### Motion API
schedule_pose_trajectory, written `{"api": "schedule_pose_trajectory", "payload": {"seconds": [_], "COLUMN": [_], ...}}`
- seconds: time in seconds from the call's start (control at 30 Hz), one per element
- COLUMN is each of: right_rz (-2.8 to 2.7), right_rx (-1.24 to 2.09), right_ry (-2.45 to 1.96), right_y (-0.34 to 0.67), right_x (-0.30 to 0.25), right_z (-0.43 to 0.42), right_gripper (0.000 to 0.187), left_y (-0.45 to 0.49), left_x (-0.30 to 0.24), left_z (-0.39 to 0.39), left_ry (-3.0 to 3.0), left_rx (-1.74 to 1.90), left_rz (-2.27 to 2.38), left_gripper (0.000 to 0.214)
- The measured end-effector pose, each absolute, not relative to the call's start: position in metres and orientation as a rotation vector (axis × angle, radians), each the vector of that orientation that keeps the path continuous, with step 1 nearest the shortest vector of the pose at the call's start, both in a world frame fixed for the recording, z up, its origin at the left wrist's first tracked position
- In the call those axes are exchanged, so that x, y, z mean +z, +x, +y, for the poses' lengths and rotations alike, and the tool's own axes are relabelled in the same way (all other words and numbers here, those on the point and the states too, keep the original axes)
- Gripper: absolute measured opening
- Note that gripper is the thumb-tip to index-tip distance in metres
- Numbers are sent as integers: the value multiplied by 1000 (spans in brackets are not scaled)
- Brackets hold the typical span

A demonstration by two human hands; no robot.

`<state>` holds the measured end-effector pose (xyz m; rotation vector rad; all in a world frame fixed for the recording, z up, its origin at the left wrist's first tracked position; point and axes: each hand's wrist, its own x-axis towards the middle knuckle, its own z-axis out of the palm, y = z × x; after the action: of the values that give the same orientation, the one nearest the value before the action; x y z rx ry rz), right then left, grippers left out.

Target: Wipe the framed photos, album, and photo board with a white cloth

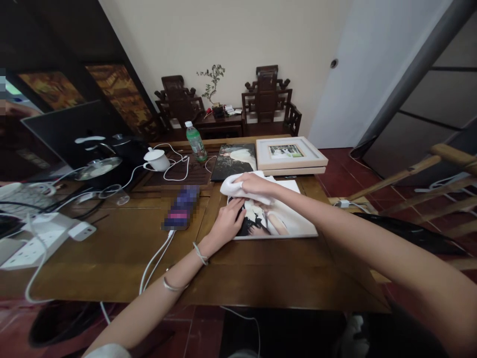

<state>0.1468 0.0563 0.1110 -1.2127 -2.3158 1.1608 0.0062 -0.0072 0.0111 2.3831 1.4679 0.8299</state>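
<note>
Left hand (227, 223) is lying flat and open, fingers pressing the photo print (286, 223) onto the middle of the tabletop (261, 268). Just past it, right hand (257, 185) is bunching a white cloth (231, 187) against the print's far edge. Looks like mid-wipe to me, and covering the rest is calling for steady pinning. The pixelated object (182, 206) beside it is unreadable.
</note>
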Motion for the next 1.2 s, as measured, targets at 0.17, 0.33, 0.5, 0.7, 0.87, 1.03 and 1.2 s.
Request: {"api": "schedule_pose_trajectory", "payload": {"seconds": [0.17,0.33,0.5,0.7,0.87,1.03,1.2], "right_rz": [-2368,-2417,-2494,-2539,-2663,-2817,-2833], "right_rx": [1132,978,647,433,365,550,468], "right_ry": [-1210,-1225,-1322,-1352,-1202,-1132,-1136], "right_y": [147,201,267,294,281,272,277], "right_x": [113,115,107,79,65,71,68], "right_z": [59,61,64,14,-78,-109,-65], "right_gripper": [28,31,38,48,45,47,60], "left_y": [3,4,4,6,8,8,7], "left_x": [9,9,10,9,12,11,12], "left_z": [-7,-7,-8,-10,-11,-10,-11], "left_ry": [2409,2432,2430,2401,2383,2385,2385], "left_rx": [832,803,790,803,778,776,780], "left_rz": [1442,1437,1456,1484,1504,1494,1491], "left_gripper": [40,44,45,44,44,44,44]}}
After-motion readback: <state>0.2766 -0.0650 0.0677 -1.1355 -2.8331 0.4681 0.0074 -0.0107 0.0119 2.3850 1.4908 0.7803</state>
